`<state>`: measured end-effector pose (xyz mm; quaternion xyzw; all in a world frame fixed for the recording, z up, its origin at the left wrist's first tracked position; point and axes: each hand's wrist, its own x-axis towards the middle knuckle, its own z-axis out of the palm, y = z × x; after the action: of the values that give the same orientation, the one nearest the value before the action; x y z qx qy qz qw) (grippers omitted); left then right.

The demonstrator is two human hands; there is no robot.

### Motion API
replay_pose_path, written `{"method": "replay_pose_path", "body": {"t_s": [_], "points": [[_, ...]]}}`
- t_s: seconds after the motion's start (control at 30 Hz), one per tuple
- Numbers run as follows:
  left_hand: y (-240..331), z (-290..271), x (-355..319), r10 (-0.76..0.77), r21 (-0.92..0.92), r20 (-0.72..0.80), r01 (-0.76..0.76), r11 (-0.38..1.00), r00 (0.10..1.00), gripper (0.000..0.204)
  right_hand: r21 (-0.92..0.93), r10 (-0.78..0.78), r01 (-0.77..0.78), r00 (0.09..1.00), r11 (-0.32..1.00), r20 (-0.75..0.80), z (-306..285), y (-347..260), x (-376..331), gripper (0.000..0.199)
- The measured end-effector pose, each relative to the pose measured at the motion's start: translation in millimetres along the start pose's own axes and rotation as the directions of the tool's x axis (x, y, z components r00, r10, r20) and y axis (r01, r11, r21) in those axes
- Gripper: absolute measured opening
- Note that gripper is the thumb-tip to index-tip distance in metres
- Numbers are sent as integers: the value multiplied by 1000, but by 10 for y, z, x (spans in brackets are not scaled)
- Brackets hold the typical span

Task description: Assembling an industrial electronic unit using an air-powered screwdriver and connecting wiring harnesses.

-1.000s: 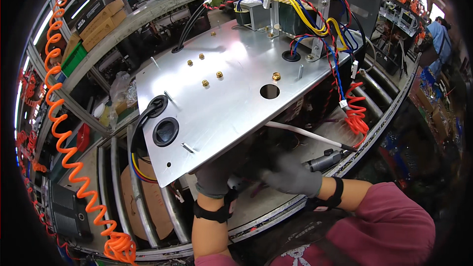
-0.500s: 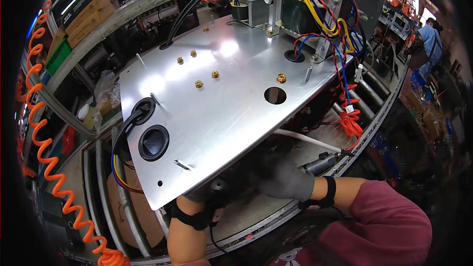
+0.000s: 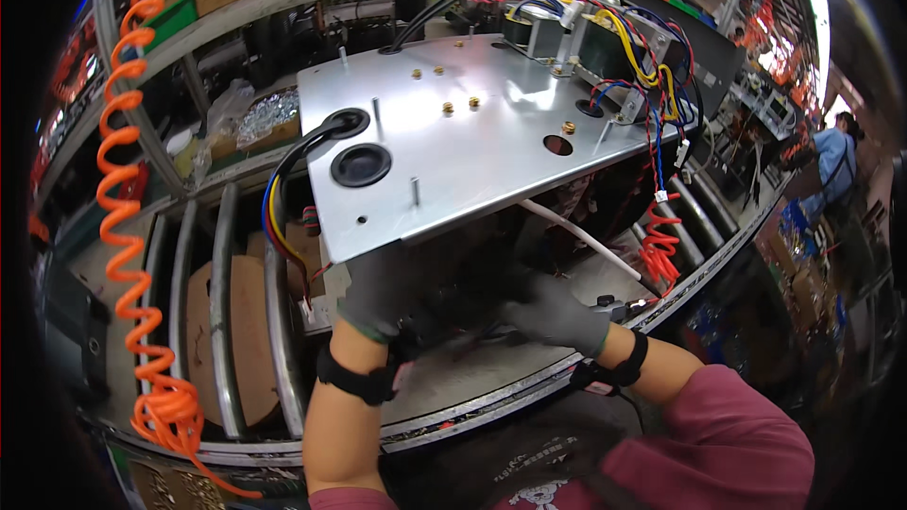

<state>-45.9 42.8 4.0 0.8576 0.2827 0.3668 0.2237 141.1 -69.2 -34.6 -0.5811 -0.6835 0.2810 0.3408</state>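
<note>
Both my hands wear grey gloves. They are at the near side of a unit topped by a shiny metal plate (image 3: pixel 425 161), in the dark space below its front edge. My left hand (image 3: pixel 371 297) is under the plate's near left corner, fingers lost in shadow and blur. Farther right, my right hand (image 3: pixel 564 318) points inward, its fingertips also hidden in the dark. Whether either hand holds anything does not show. The plate carries brass-coloured nuts (image 3: pixel 474 102), upright studs and black grommets (image 3: pixel 361 165). Transformers (image 3: pixel 605 52) with coloured wires sit at its far right.
Metal rollers (image 3: pixel 225 302) run beneath at the left, over brown cardboard (image 3: pixel 255 340). An orange coiled hose (image 3: pixel 128 217) hangs at far left; a red coil (image 3: pixel 658 250) and a white tube (image 3: pixel 581 231) are at right. A person in blue (image 3: pixel 833 165) is at the far right.
My view has shifted, so the plate sits higher and farther right in the picture and looks more foreshortened. More of my left glove shows beside the plate's near corner.
</note>
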Motion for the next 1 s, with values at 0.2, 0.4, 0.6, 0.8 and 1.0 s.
{"method": "replay_pose_path", "body": {"t_s": [0.2, 0.4, 0.6, 0.8, 1.0], "points": [[317, -12, -730, -269, 51, -498, 337, 940, 824, 53, -52, 33, -28, 995, 998, 95, -194, -6, -203, 54], [8, 285, -1092, -483, 102, -435, 574, 813, 760, 53, 172, 34, -60, 987, 983, 154, -19, -232, -54, 71], [10, 262, -1044, -567, -10, -291, 590, 807, 770, 49, 331, 147, -151, 988, 931, 39, 166, -431, 42, 77], [-29, 229, -1128, -501, -23, -309, 520, 854, 809, 53, 412, 150, -152, 988, 898, 38, 126, -348, 11, 72], [-14, 85, -1166, -643, -157, -246, 624, 765, 726, 67, -177, 69, -45, 989, 983, 134, -162, -152, -183, 49]]}}
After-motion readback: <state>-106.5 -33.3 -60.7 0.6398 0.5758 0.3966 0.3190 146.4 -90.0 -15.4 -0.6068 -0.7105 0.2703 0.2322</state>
